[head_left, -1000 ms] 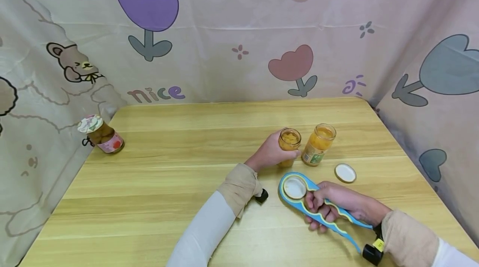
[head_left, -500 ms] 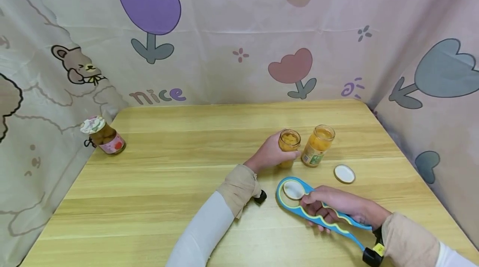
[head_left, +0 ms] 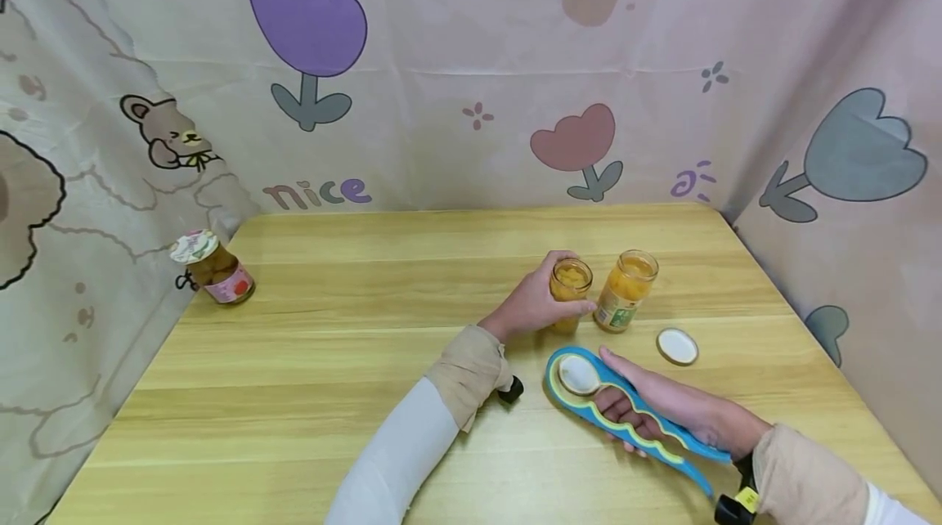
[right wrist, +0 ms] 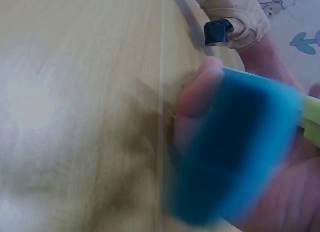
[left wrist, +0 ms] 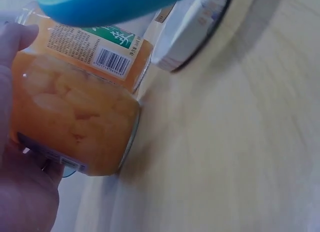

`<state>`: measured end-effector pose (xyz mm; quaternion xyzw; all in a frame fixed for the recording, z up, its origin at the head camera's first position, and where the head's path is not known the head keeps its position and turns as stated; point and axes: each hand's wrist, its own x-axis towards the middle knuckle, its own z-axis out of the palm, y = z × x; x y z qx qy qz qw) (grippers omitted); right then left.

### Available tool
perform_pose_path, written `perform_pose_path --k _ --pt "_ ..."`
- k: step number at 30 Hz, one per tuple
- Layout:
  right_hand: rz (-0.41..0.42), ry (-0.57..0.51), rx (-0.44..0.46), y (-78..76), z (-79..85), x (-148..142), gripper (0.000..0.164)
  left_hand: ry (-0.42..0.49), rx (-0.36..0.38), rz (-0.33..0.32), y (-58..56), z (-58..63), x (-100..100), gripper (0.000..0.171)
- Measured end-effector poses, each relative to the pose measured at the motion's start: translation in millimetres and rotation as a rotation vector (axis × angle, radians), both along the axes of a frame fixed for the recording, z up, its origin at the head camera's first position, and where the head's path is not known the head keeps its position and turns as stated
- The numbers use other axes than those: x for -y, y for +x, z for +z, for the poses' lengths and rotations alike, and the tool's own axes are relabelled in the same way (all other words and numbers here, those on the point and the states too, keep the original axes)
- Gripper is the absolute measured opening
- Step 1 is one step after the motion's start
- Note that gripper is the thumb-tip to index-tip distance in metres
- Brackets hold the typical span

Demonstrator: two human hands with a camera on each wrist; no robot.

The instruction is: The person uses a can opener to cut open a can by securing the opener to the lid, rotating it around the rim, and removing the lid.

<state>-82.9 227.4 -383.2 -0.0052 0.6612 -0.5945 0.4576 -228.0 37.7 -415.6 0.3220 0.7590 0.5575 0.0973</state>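
Observation:
My left hand [head_left: 531, 302] grips an uncapped glass jar of orange fruit pieces [head_left: 570, 284], thumb in front and fingers round the far side. In the left wrist view this jar [left wrist: 75, 112] stands on its base on the table. A second uncapped jar of orange fruit [head_left: 625, 292], with a green and white label, is just right of it. My right hand [head_left: 680, 402] holds a blue and yellow jar opener [head_left: 625, 433] nearer to me, thumb along the upper handle, fingers beneath. A white-lined lid [head_left: 578, 374] sits within the opener's ring.
Another white-lined lid [head_left: 677, 346] lies on the wooden table [head_left: 353, 361], right of the jars. At the table's far left edge stands a capped jar with a pink label [head_left: 221, 271]. A printed curtain [head_left: 441, 59] rises behind and beside the table.
My right thumb has moved from near the ring's inside to the outer side of the opener's upper handle. The left hand keeps its grip on the jar. The head view has shifted slightly.

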Motion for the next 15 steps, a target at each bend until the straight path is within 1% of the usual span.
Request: perform_pose_path --k 3,6,10,13,15 --pt "0.009 -0.078 0.053 0.6 0.8 0 0.065 -0.021 0.021 -0.007 1.8 1.7 8 0.083" --pt "0.019 -0.118 0.083 1.9 1.5 0 0.061 -0.038 0.032 -0.03 1.2 2.2 18 0.077" --pt "0.002 -0.074 0.063 3.9 2.0 1 0.063 -0.041 0.037 -0.061 -1.7 4.1 39 0.061" --pt "0.002 -0.019 0.023 5.9 2.2 3 0.066 -0.039 0.033 -0.039 -5.1 7.0 58 0.049" --pt "0.005 0.01 -0.001 7.2 2.3 4 0.068 -0.044 0.016 -0.004 -7.8 8.6 72 0.044"
